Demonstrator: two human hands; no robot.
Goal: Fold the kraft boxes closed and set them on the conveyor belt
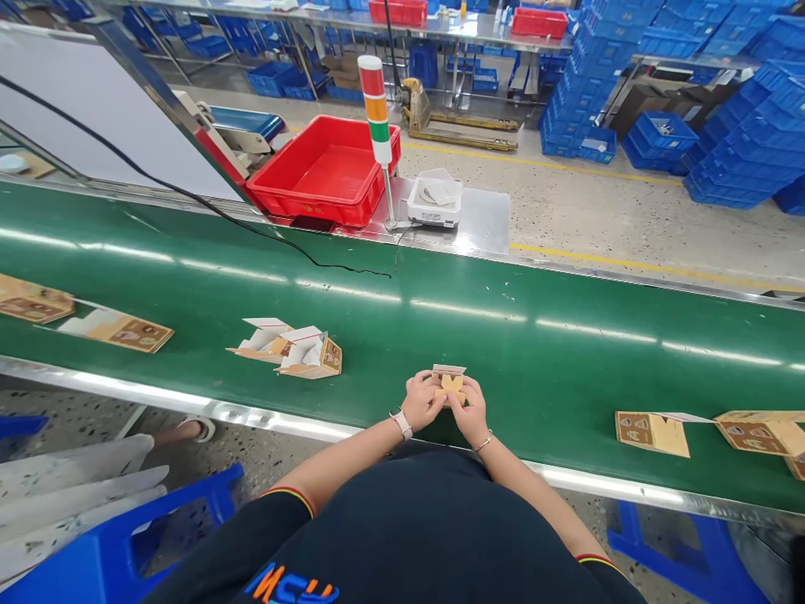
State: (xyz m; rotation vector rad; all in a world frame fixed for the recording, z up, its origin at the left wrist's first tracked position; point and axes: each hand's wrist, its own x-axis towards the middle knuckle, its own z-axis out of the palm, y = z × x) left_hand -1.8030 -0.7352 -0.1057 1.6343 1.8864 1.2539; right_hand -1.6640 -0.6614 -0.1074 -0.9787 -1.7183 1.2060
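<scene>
Between my two hands is a small tan cardboard box [449, 384], its end flaps meeting in a folded pattern and one flap standing up at the far side. My left hand [423, 403], with a pale watch at the wrist, grips the box's left side, thumb on the flaps. On the right side my right hand [471, 411] grips it too, thumb near the middle. The box is held over the green conveyor belt [528, 369], close to my body. Left of my hands, two open printed boxes [311, 354] stand on the belt with white insides showing.
More cartons lie on the belt at far left [142, 331] and right [651, 429]. Beyond the belt stand a red bin [327, 168], a signal light [376, 109] and a small white scale [433, 201]. Blue stools [685, 545] flank me; a person's foot [198, 429] shows at left.
</scene>
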